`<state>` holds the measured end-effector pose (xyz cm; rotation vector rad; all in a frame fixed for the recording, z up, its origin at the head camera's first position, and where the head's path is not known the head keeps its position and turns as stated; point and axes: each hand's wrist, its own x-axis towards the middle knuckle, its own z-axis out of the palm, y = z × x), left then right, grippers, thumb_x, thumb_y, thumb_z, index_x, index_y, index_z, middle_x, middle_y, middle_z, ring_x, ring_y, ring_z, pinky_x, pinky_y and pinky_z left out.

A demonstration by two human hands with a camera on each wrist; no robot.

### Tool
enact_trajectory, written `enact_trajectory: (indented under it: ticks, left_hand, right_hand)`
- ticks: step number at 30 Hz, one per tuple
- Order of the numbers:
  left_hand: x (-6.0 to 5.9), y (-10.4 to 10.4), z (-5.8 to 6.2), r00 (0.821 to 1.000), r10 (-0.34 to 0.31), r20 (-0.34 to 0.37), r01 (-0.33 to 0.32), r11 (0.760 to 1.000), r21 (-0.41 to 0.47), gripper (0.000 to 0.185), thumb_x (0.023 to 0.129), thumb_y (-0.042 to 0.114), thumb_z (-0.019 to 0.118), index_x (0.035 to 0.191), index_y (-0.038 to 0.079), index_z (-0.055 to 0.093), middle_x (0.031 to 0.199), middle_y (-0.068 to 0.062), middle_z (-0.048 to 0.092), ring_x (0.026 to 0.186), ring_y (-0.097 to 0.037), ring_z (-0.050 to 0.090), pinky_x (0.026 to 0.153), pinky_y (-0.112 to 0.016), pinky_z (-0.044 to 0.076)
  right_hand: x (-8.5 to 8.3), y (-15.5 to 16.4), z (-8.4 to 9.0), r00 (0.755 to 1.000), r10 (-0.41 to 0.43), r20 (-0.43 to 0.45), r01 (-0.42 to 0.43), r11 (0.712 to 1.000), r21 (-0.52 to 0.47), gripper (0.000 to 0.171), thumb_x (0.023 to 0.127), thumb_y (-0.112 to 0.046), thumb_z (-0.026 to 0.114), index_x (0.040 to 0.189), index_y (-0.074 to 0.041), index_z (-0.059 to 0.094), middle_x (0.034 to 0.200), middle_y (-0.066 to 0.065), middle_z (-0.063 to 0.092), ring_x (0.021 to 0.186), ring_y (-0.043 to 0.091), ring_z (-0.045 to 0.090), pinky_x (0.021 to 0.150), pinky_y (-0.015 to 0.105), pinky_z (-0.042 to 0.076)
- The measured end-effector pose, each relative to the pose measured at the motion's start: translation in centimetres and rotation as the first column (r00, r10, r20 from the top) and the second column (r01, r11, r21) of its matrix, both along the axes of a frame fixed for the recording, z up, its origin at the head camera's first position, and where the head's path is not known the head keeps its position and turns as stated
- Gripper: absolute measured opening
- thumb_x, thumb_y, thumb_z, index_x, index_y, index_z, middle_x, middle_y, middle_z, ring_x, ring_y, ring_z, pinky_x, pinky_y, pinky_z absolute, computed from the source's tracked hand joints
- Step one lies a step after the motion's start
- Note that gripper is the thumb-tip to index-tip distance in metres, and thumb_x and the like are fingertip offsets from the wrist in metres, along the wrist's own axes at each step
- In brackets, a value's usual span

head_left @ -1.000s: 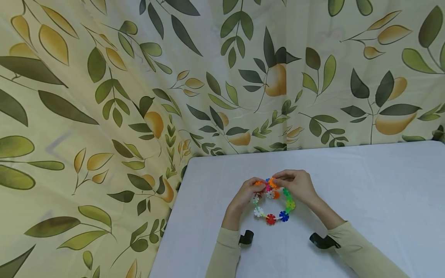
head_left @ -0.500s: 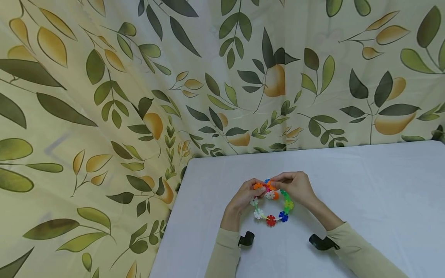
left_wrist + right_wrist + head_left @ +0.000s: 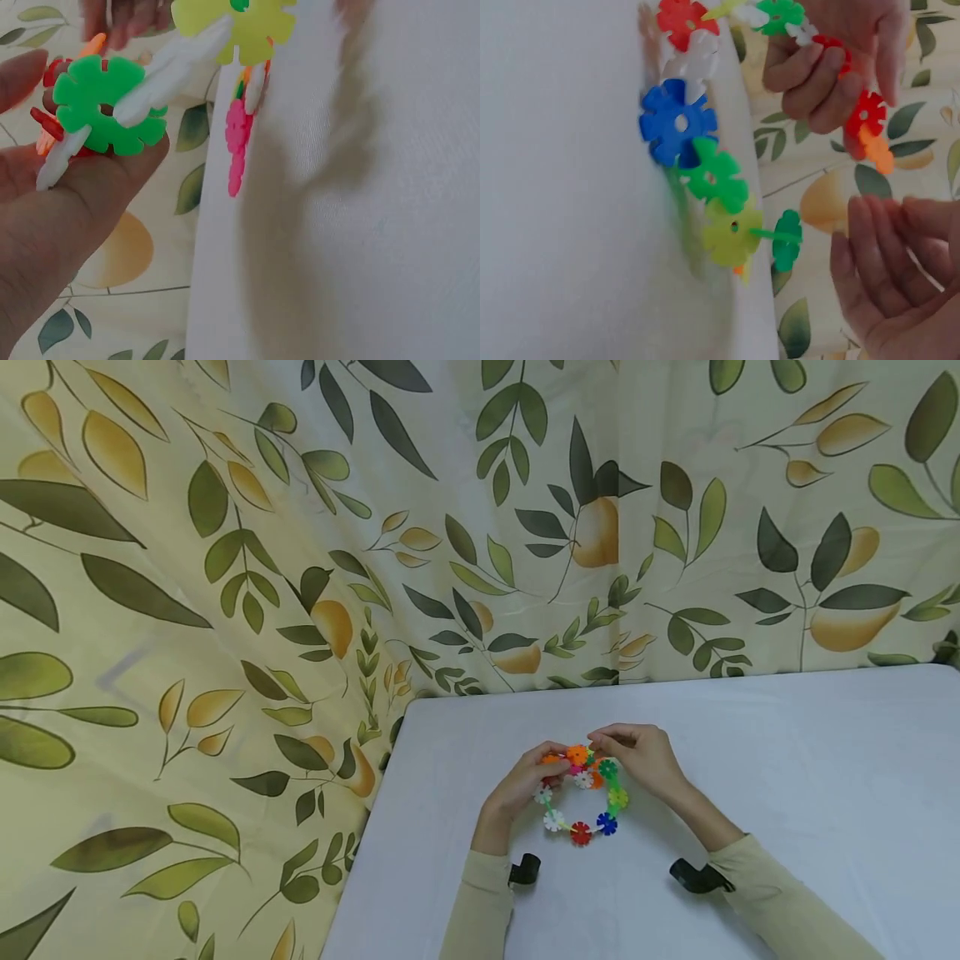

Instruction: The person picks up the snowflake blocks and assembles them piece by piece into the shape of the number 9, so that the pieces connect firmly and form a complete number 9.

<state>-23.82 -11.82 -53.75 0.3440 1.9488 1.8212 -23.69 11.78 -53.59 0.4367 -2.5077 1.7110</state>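
A ring of interlocking snowflake discs (image 3: 580, 834) in several colours hangs close over the table. My left hand (image 3: 517, 785) grips it at its upper left; in the right wrist view its fingers curl round a red disc (image 3: 832, 54). An orange disc (image 3: 577, 755) shows at the top of the ring between the two hands. My right hand (image 3: 647, 762) is just right of that disc, its fingers loosely bent. In the right wrist view nothing shows in the right hand, and its fingertips are apart from the orange end disc (image 3: 877, 154). A pink disc (image 3: 237, 127) hangs lower in the left wrist view.
A white-covered table (image 3: 810, 793) lies under both hands. Behind it and to the left hangs a leaf-patterned curtain (image 3: 450, 527). Black wrist devices (image 3: 527, 868) stick out at both sleeves, close over the tabletop.
My right hand has come off the orange disc and moved slightly right, so the disc shows whole. The ring and my left hand have shifted a little left.
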Motion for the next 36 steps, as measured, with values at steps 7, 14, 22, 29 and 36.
enact_trajectory:
  ticks: [7,14,22,29,36]
  left_hand:
    - [0.0,-0.2,0.1,0.999,0.037,-0.028,-0.037,0.999,-0.007,0.026,0.107,0.02,0.058,0.121,-0.002,0.061,0.086,-0.003,0.057,0.074,-0.015,0.051,0.067,-0.024,0.044]
    - [0.0,0.0,-0.3,0.998,0.063,-0.022,-0.063,0.998,0.009,0.023,0.107,0.02,0.057,0.112,-0.002,0.062,0.088,-0.005,0.06,0.075,-0.015,0.053,0.065,-0.025,0.045]
    - [0.1,0.4,-0.2,0.996,0.086,-0.019,-0.086,0.996,0.012,0.019,0.107,0.019,0.057,0.11,0.002,0.065,0.092,-0.007,0.063,0.078,-0.018,0.058,0.069,-0.023,0.05]
    - [0.1,0.4,-0.2,0.996,0.082,-0.019,-0.082,0.996,0.023,0.02,0.108,0.017,0.055,0.11,-0.002,0.062,0.091,-0.005,0.06,0.075,-0.017,0.057,0.068,-0.023,0.05]
    - [0.1,0.4,-0.1,0.997,0.073,-0.034,-0.073,0.997,0.011,0.024,0.107,0.017,0.056,0.112,-0.006,0.061,0.09,-0.006,0.06,0.076,-0.017,0.058,0.069,-0.025,0.05]
  right_hand:
    - [-1.4,-0.1,-1.0,0.998,-0.055,-0.036,0.063,0.962,0.265,0.016,0.098,-0.014,0.073,0.11,-0.004,0.08,0.099,0.006,0.079,0.091,0.027,0.073,0.081,0.046,0.058]
    - [-3.1,0.2,-2.1,0.998,0.021,0.059,-0.043,0.911,0.41,0.026,0.096,-0.007,0.072,0.121,-0.001,0.074,0.106,0.016,0.073,0.092,0.031,0.069,0.082,0.05,0.059]
    - [-3.8,0.4,-2.7,0.996,0.037,0.086,-0.074,0.875,0.479,0.02,0.089,-0.006,0.078,0.108,-0.002,0.077,0.095,0.012,0.066,0.089,0.029,0.061,0.082,0.049,0.056]
    - [-3.7,0.6,-2.9,0.991,-0.01,0.137,-0.051,0.9,0.433,0.033,0.081,-0.013,0.088,0.106,0.0,0.071,0.096,0.011,0.069,0.089,0.029,0.063,0.081,0.047,0.056]
    - [-3.4,1.2,-2.9,0.994,-0.063,0.093,0.027,0.936,0.352,0.028,0.079,-0.011,0.09,0.099,-0.006,0.072,0.085,0.004,0.069,0.079,0.022,0.061,0.069,0.036,0.05]
